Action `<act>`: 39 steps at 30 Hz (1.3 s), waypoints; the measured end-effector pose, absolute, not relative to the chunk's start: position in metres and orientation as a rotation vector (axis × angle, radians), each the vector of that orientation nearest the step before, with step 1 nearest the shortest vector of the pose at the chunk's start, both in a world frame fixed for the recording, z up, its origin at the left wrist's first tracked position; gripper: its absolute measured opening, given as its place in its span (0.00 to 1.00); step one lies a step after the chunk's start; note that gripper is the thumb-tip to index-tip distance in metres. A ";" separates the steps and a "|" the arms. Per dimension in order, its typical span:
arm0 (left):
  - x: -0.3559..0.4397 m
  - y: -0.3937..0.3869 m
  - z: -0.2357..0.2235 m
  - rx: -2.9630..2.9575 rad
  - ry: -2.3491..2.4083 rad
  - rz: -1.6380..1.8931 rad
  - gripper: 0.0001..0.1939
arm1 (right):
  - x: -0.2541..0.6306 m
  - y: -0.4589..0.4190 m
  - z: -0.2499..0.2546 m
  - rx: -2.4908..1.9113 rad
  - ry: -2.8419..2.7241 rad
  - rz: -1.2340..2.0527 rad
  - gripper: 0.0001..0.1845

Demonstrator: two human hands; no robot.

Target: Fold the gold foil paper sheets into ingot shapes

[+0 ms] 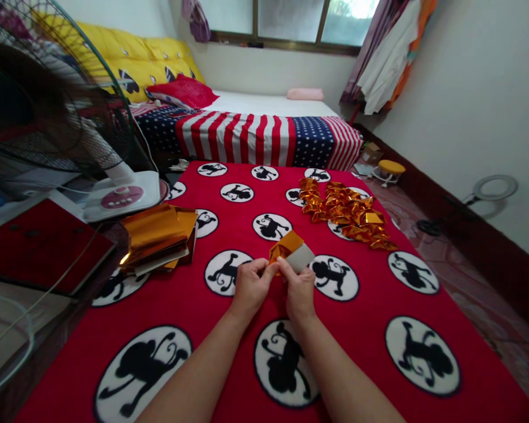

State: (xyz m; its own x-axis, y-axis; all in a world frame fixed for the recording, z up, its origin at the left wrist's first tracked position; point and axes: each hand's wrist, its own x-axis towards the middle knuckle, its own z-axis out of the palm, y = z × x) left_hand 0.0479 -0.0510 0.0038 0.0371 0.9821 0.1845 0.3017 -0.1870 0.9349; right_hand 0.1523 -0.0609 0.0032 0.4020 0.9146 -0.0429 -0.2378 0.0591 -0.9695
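Between my two hands is a partly folded sheet of gold foil paper [298, 257], shiny orange-gold on one face and pale grey on the other. My left hand [252, 286] pinches its near left corner. Close beside it, my right hand [300, 288] grips the near edge with the thumb on top. The fingers under the paper are hidden. A stack of flat gold foil sheets [156, 235] lies to the left, at the edge of the red cloth. On the far right of the cloth sit several rows of folded gold foil pieces [339, 208].
A red cloth with monkey prints [357, 364] covers the surface under my hands. At the left stand an electric fan [123, 191] and a dark red box [39, 241] with a cable across it. Beyond are a bed [255, 138] and a yellow-topped stool [390, 168].
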 end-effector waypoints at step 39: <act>-0.003 -0.025 0.015 1.456 1.127 0.825 0.21 | 0.195 -0.049 0.008 -1.035 -0.738 1.516 0.12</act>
State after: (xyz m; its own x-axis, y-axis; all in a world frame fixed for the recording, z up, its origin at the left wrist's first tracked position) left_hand -0.0035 -0.0248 0.0147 0.3139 0.9460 -0.0814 0.2085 0.0150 0.9779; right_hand 0.1951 -0.0485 0.0078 -0.0144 0.9761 -0.2170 -0.4312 -0.2019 -0.8794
